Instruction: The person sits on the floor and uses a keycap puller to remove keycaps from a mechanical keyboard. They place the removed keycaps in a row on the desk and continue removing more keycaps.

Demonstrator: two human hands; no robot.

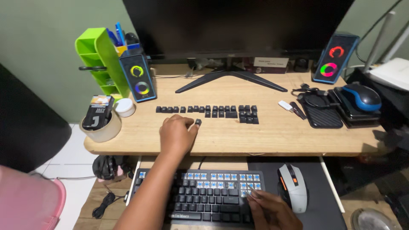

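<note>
The left hand [177, 133] reaches up onto the light wooden desk [272, 136], its fingers curled together and pinching one small black keycap [198, 122]. Just past the fingertips lies a row of loose black keycaps [207, 111]. The right hand [269, 209] rests low on the black keyboard with blue switches [200, 194], fingers slightly spread. A grey and black mouse [293, 187] sits just beside them.
</note>
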